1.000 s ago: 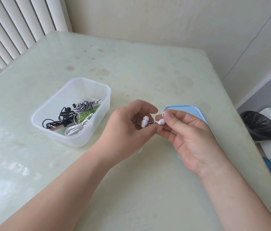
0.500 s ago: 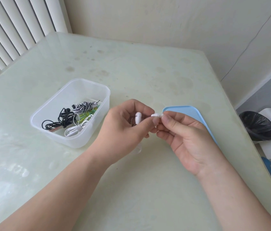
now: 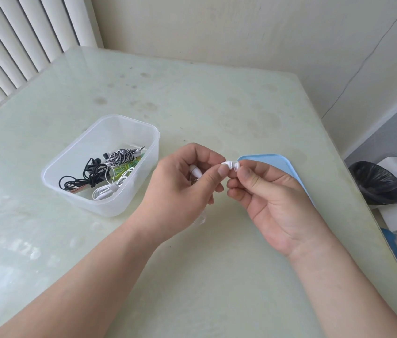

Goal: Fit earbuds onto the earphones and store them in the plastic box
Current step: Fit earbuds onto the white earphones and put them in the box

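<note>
Clear plastic box [image 3: 109,206] open on the left of the pale green surface [image 3: 192,93]. Inside: tangled black earphones [image 3: 90,174], a zebra-striped cable bundle [image 3: 119,157], some green cord [image 3: 124,168], a coiled white set [image 3: 105,191]. Blue lid [image 3: 273,162] flat off to the right, partly behind the right hand [image 3: 273,201]. Small white earphone [image 3: 228,164] held up between both hands, left hand [image 3: 178,186] grip pinching its body, right grip pinching the translucent earbud [image 3: 235,167] at its tip. Second earphone [image 3: 195,171] tucked in the left palm.

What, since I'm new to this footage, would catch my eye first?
Two hands meet mid-frame: the left hand and right hand pinch a white earphone between them. Left of them stands a clear plastic box holding tangled earphones; a blue lid lies on the table behind the right hand.
</note>
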`<state>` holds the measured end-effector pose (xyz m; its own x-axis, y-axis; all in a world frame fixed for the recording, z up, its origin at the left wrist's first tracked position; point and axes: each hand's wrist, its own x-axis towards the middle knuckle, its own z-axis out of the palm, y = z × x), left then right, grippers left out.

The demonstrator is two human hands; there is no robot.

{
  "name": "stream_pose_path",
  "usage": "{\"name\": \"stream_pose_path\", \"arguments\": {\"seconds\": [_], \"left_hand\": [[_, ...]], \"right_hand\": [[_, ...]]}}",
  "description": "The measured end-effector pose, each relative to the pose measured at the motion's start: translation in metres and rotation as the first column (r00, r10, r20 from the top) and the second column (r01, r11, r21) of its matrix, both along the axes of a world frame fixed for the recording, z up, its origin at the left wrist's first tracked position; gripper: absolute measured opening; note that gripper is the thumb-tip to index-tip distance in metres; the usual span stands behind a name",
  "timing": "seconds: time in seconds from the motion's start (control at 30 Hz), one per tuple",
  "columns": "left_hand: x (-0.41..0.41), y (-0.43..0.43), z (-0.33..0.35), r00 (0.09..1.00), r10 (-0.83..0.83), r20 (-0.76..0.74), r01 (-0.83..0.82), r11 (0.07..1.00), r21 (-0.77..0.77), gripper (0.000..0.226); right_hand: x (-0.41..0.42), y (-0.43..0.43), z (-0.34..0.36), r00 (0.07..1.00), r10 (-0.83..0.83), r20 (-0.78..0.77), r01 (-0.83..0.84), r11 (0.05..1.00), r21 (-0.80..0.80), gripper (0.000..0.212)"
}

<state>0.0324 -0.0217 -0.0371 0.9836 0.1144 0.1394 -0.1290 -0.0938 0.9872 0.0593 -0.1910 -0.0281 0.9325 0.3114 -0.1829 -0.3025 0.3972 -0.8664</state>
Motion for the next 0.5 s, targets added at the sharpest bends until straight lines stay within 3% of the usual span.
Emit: {"name": "stream_pose_path", "arguments": {"seconds": [0.5], "left_hand": [[-0.004,-0.005,0.000,0.999,0.053,-0.004,-0.053,0.997,0.052,0.012]], "right_hand": [[-0.003,0.007,-0.012,0.955,-0.165,0.248,0.193,0.976,-0.096,0.017]]}}
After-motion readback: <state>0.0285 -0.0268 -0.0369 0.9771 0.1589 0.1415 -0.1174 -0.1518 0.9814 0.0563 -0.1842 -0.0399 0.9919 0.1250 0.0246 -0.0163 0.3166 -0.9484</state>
